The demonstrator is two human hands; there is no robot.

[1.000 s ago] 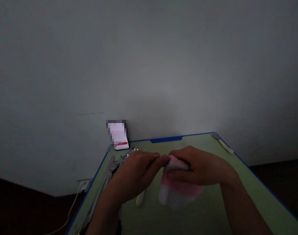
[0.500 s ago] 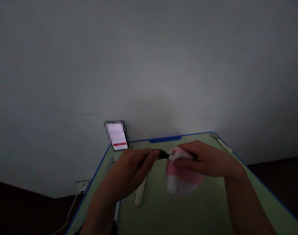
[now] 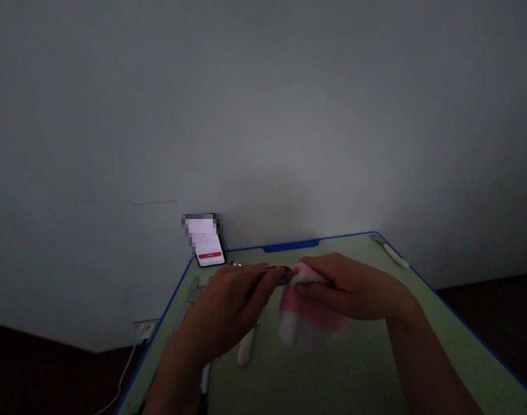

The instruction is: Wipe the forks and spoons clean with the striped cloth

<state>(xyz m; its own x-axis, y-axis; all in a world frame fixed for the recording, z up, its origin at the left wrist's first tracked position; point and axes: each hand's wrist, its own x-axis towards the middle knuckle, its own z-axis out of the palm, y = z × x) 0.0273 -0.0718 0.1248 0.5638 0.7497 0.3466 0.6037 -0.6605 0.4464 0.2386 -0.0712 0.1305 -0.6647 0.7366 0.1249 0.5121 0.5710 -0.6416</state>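
My left hand [image 3: 235, 308] is closed, thumb and fingers pinching a thin, dark metal piece of cutlery [image 3: 286, 276]. Its exact kind is hard to make out in the dim light. My right hand [image 3: 345, 285] grips a pink and white cloth [image 3: 309, 323], which wraps the right end of the cutlery. The lower part of the cloth hangs down, slightly blurred. Both hands are held above the table, close together. Below my left hand lies a cream-handled utensil [image 3: 245, 349], its far end hidden by the hand.
The pale green table [image 3: 332, 374] has a blue rim and stands against a grey wall. A lit phone [image 3: 209, 245] leans at the back left corner. Another cream-handled utensil [image 3: 393, 253] lies back right. Metal utensils [image 3: 194, 294] lie along the left side, partly covered by my arm.
My right hand and the cloth have moved left along the cutlery, closer to my left hand. Less of the metal shows between them. My left hand has barely moved.
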